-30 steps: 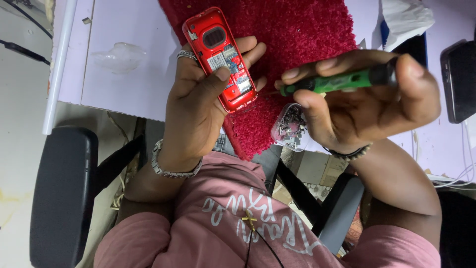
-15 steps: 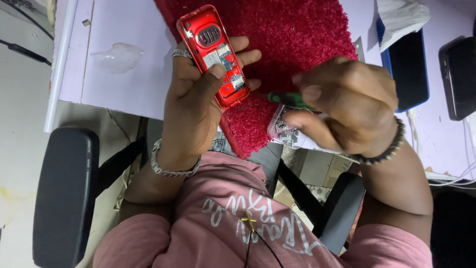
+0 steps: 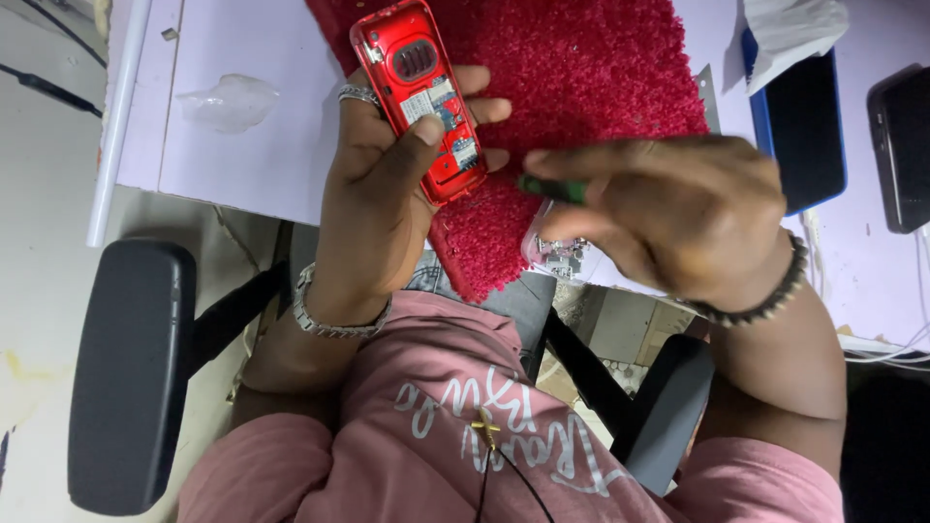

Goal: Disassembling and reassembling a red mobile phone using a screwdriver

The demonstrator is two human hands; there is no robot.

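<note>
Seated person at a pale lilac desk (image 3: 242,165), chair arms visible either side. Landmark: the red shag mat (image 3: 581,87) lying on the desk.

Left hand (image 3: 383,194): curled around a red mobile phone (image 3: 418,97), back cover off, circuitry and label exposed. Thumb pressed across the phone's lower half, fingers wrapped behind. The phone sits over the mat's left edge, long axis running up the frame and tilted slightly left, lower end pointing toward the other hand.

Right hand (image 3: 678,208): fingers drawn together, pinching a green-handled tool (image 3: 552,187); only a short stub shows past the fingertips. The stub points left at the phone's lower end, near but not touching. Working tip not discernible.

The tool hovers over the mat's front corner, just right of the phone. The right hand is nearer the exposed lower end.

Right of the mat: a blue-edged dark tablet (image 3: 799,136).
</note>
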